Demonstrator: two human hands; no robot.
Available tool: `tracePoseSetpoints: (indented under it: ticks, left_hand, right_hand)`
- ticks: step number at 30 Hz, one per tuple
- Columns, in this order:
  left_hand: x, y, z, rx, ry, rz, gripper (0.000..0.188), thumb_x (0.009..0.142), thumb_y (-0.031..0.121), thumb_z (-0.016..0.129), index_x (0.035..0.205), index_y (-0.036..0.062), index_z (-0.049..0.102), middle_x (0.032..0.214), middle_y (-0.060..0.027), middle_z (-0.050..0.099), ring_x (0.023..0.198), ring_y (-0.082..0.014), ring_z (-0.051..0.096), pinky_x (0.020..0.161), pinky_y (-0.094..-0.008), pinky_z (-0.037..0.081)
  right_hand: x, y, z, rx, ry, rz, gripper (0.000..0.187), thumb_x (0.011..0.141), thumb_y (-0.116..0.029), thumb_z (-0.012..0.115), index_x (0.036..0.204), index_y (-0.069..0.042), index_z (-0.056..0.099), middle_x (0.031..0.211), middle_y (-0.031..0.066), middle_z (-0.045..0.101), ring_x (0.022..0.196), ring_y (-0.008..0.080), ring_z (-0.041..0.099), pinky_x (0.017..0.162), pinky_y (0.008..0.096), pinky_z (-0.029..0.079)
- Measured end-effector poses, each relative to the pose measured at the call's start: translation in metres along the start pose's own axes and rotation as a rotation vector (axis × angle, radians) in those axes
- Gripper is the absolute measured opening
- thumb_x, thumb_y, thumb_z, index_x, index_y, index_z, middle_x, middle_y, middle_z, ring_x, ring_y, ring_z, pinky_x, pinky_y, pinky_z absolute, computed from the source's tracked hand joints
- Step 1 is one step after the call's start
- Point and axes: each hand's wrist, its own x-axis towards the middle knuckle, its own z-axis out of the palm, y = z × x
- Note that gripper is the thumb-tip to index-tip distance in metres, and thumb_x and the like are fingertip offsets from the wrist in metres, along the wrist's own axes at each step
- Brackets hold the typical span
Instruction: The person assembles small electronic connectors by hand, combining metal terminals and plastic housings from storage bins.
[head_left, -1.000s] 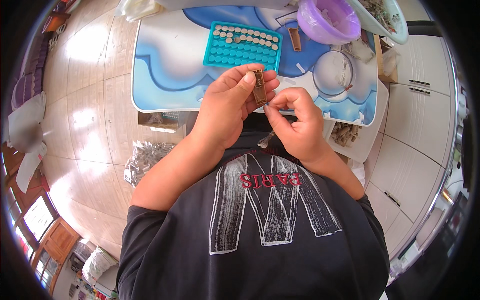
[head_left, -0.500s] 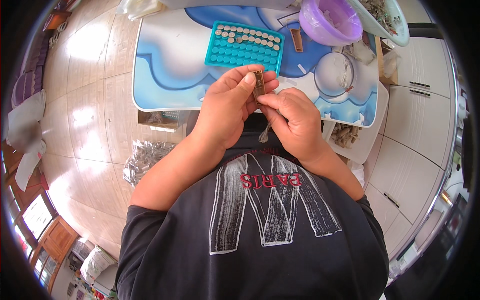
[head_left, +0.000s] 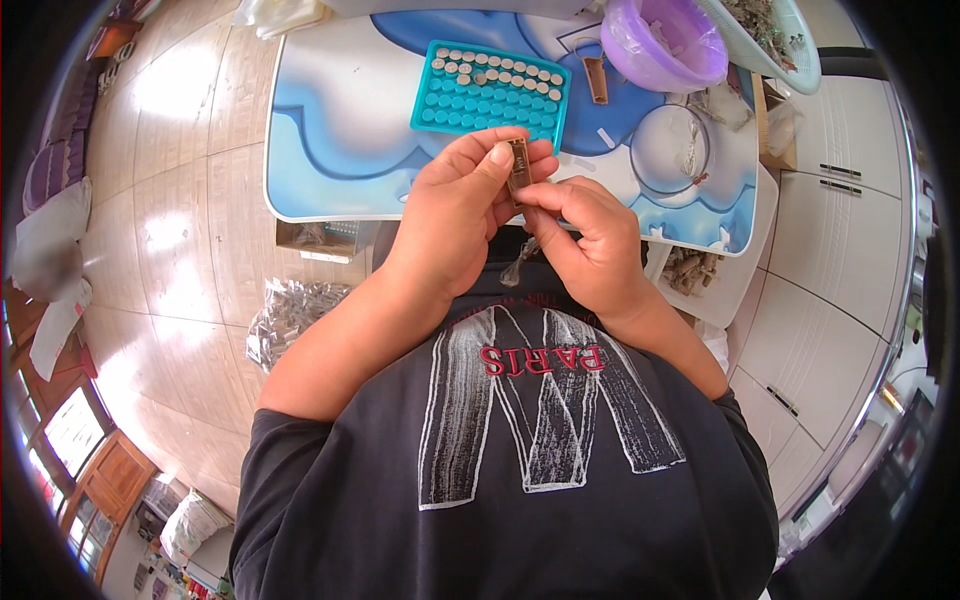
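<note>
My left hand (head_left: 452, 205) holds a narrow brown casing (head_left: 518, 165), tapered and open-faced, with the thumb pressed on its upper end and the fingers behind. My right hand (head_left: 592, 232) pinches at the casing's lower end. From under those fingers hangs a looped bundle of thin grey wire (head_left: 513, 272), over my dark shirt. Just beyond my hands lies a turquoise tray (head_left: 470, 116) with round recesses, its far rows filled with pale round discs. What sits inside the casing is too small to make out.
On the blue-and-white table (head_left: 330, 165) lie another brown casing (head_left: 596, 80) and a wire coil (head_left: 690, 150). A purple basin (head_left: 665, 75) with a plastic liner and a pale green basket (head_left: 800, 50) stand at far right. Silvery pieces (head_left: 290, 315) are heaped below the table's left side.
The wire bundle has swung slightly left and lower, and my right fingers have shifted a little at the casing's lower end. My left hand keeps its hold.
</note>
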Motion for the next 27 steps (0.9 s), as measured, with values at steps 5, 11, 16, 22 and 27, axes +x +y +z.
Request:
tracePoseSetpoints:
  ticks: [5,11,16,22,27]
  left_hand:
    - [-0.001,0.0,0.0,-0.006,0.018,-0.013,0.027,0.097,0.016,0.042,0.117,-0.0014,0.046,0.115,-0.0152,0.057,0.105,-0.0207,0.057,0.086,-0.0312,0.048]
    - [0.0,-0.001,-0.001,-0.058,0.043,-0.041,0.027,0.097,0.016,0.041,0.117,-0.0018,0.047,0.116,-0.0174,0.056,0.107,-0.0224,0.057,0.088,-0.032,0.049]
    - [0.001,-0.003,-0.004,-0.112,0.046,-0.055,0.026,0.097,0.015,0.041,0.115,-0.0013,0.048,0.115,-0.0168,0.057,0.105,-0.0217,0.058,0.087,-0.0318,0.049]
    - [0.0,-0.003,-0.008,-0.082,-0.019,-0.08,0.025,0.097,0.015,0.041,0.115,-0.0007,0.049,0.111,-0.0155,0.059,0.102,-0.0213,0.06,0.088,-0.0325,0.049]
    - [0.0,-0.007,-0.015,-0.089,0.014,-0.104,0.025,0.097,0.015,0.041,0.114,-0.0003,0.05,0.108,-0.0128,0.061,0.098,-0.0186,0.061,0.087,-0.0324,0.049]
  right_hand:
    - [0.002,-0.003,0.0,0.002,-0.02,0.065,0.02,0.072,0.0,0.067,0.092,-0.004,0.064,0.074,0.0102,0.062,0.067,0.0263,0.058,0.06,0.0353,0.046]
    - [0.001,-0.002,-0.003,-0.282,-0.148,-0.066,0.025,0.072,-0.009,0.07,0.097,-0.006,0.065,0.069,0.0074,0.06,0.063,0.0246,0.056,0.057,0.0368,0.042]
    - [0.001,-0.002,-0.003,-0.258,-0.116,-0.125,0.026,0.076,-0.009,0.068,0.101,-0.008,0.065,0.067,0.0061,0.059,0.059,0.0234,0.054,0.055,0.0365,0.04]
    - [0.006,0.006,-0.003,-0.169,0.062,-0.121,0.021,0.078,-0.008,0.066,0.099,-0.008,0.066,0.065,0.0042,0.058,0.057,0.0222,0.053,0.055,0.0345,0.039]
    - [0.006,0.004,-0.001,-0.312,-0.045,-0.176,0.018,0.075,-0.008,0.067,0.093,-0.007,0.066,0.065,0.0036,0.058,0.057,0.0211,0.053,0.055,0.0333,0.039]
